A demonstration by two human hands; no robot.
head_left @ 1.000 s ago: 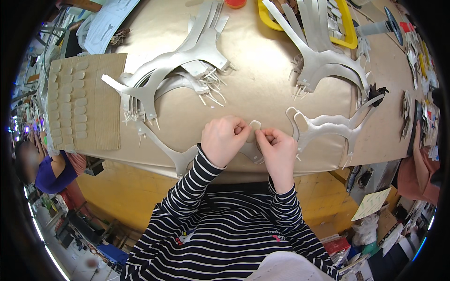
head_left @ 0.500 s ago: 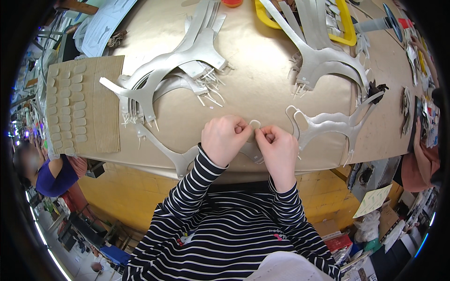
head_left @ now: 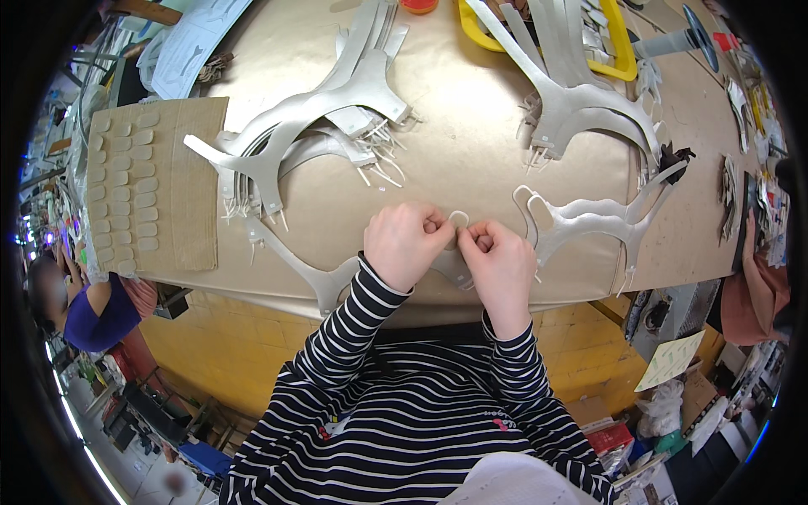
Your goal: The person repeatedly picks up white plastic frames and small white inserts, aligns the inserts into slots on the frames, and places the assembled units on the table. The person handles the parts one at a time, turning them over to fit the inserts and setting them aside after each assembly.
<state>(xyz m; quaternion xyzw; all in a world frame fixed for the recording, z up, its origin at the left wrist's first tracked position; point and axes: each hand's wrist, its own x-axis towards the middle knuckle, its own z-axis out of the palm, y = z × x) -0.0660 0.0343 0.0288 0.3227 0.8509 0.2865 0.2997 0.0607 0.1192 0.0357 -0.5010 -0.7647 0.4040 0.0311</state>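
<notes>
Near the table's front edge, my left hand (head_left: 406, 244) and my right hand (head_left: 498, 263) pinch the two sides of a narrow strap end on a silvery-beige leather strap piece (head_left: 316, 279). A pale rounded loop (head_left: 459, 219) shows at the top between my fingertips. The piece lies partly under my left hand and wrist; its far arm reaches left, and a broad tab shows below my fingers. What my fingertips press on is hidden. Just right of my right hand lie similar strap pieces (head_left: 585, 223) with a looped end and thin white cords.
A pile of strap pieces (head_left: 295, 118) lies at the back left, another (head_left: 581, 105) at the back right. Cardboard (head_left: 198, 185) with rows of small rounded patches is at the far left. Behind stands a yellow tray (head_left: 627, 63). Other people are at both sides.
My hands stay pinched on the strap end, with only slight finger movement. The table view has shifted a little; nothing has been taken up or let go.
</notes>
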